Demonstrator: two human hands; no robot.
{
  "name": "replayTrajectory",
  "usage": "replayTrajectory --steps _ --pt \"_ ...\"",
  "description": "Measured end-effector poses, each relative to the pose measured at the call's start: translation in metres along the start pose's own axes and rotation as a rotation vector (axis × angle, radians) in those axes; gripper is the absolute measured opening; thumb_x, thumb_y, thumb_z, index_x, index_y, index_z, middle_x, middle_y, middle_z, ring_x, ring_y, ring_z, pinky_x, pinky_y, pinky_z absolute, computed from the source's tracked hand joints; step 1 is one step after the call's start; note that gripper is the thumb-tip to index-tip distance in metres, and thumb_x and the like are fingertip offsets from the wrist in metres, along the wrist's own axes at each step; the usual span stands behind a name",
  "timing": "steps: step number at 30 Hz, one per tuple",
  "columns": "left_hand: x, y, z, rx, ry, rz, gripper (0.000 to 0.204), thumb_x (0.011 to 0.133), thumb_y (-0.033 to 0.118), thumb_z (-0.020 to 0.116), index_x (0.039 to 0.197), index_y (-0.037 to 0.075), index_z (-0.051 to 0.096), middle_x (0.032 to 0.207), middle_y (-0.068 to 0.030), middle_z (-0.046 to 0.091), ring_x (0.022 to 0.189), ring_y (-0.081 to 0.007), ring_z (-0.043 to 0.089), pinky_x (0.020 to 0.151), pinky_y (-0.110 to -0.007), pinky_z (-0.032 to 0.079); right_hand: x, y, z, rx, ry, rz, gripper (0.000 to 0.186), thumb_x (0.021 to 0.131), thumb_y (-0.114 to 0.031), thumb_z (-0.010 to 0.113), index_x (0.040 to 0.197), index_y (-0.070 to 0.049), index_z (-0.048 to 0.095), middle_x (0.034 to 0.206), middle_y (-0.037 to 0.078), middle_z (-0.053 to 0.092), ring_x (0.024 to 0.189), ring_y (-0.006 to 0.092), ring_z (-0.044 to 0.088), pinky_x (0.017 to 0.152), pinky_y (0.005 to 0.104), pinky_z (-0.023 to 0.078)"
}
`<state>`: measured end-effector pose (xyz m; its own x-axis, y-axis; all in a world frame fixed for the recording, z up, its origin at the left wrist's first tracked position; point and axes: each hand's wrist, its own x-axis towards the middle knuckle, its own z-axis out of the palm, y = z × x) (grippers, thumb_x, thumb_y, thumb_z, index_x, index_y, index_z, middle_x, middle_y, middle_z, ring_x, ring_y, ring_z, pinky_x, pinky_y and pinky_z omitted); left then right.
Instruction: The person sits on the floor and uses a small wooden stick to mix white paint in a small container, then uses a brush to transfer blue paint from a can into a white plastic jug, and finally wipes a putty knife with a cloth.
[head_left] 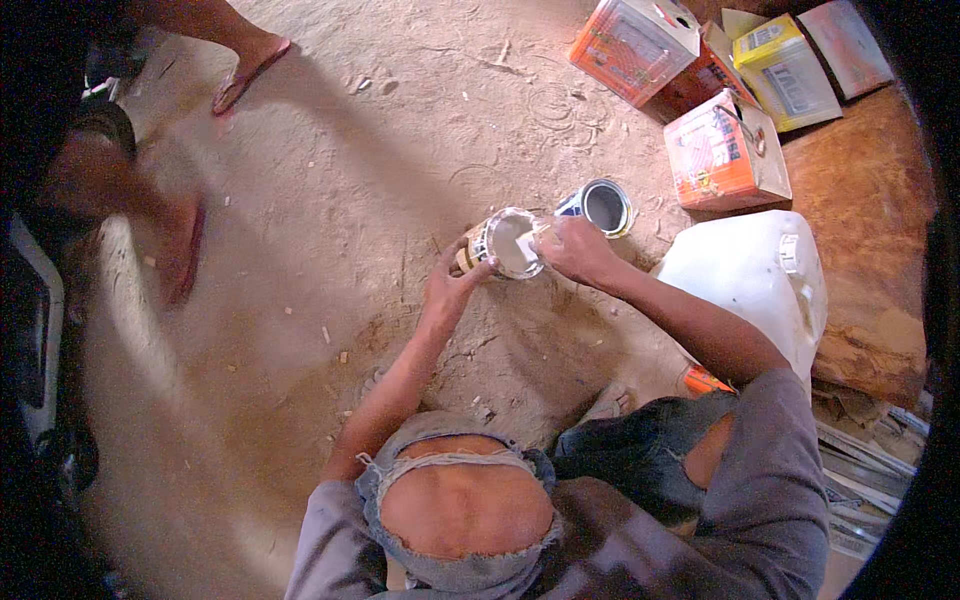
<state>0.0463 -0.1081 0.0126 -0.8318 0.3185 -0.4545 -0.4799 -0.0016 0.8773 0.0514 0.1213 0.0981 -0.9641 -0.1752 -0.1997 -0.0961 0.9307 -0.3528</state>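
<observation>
My left hand [455, 282] is wrapped round the side of a tilted paint can [476, 243] with pale, whitish contents, its mouth facing right. At that mouth my right hand [580, 250] is closed, fingers pinched on a small white flat piece [527, 246] that reaches inside the can. The piece looks like a scraper blade, but its handle is hidden in the fingers. Just behind my right hand, on the dusty ground, another open can [606, 207] shows a dark grey inside and a pale rim.
A white plastic jerrycan [735, 265] stands to the right of my right forearm. Orange-and-white square tins [715, 150] and a yellow-and-white tin [790, 75] are at the far right beside a brown board [865, 230]. Another person's sandalled foot [250, 75] is at the far left.
</observation>
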Motion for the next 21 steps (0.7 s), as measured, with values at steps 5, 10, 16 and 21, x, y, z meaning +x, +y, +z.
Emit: replayTrajectory --steps 5,10,16,21 --pt "-0.001 -0.004 0.0 -0.021 0.015 -0.017 0.082 0.077 0.032 0.085 0.143 0.0 0.05 0.124 -0.0151 0.066 0.11 -0.0222 0.065 0.095 -0.033 0.051 0.008 -0.012 0.005 0.244 -0.018 0.072 0.033 0.087 -0.032 0.063 0.092 -0.001 0.072 0.089 0.024 0.069 0.085 0.0428 0.069 0.074 0.0487 0.054" --pt "0.008 -0.014 0.005 0.004 0.022 0.018 0.076 0.079 0.035 0.085 0.143 0.008 0.053 0.118 -0.0126 0.07 0.102 -0.0174 0.065 0.079 -0.029 0.048 0.012 -0.013 -0.002 0.249 0.149 0.082 0.03 0.088 -0.031 0.063 0.094 -0.002 0.071 0.093 0.024 0.069 0.088 0.0425 0.067 0.077 0.049 0.052" --pt "0.004 -0.017 0.0 -0.069 0.009 0.01 0.075 0.08 0.035 0.084 0.144 0.011 0.053 0.118 -0.0095 0.07 0.101 -0.0164 0.064 0.076 -0.028 0.048 0.002 -0.001 -0.01 0.119 0.08 0.08 0.037 0.089 -0.036 0.061 0.093 0.0 0.069 0.095 0.026 0.068 0.089 0.0426 0.068 0.079 0.0513 0.053" --pt "0.008 -0.019 0.001 0.034 0.033 -0.002 0.077 0.078 0.042 0.084 0.143 0.014 0.055 0.123 -0.0104 0.067 0.107 -0.0209 0.062 0.081 -0.032 0.048 -0.001 -0.007 0.004 0.211 -0.006 0.143 0.04 0.087 -0.037 0.061 0.091 0.002 0.069 0.086 0.028 0.069 0.086 0.0434 0.069 0.076 0.0496 0.054"
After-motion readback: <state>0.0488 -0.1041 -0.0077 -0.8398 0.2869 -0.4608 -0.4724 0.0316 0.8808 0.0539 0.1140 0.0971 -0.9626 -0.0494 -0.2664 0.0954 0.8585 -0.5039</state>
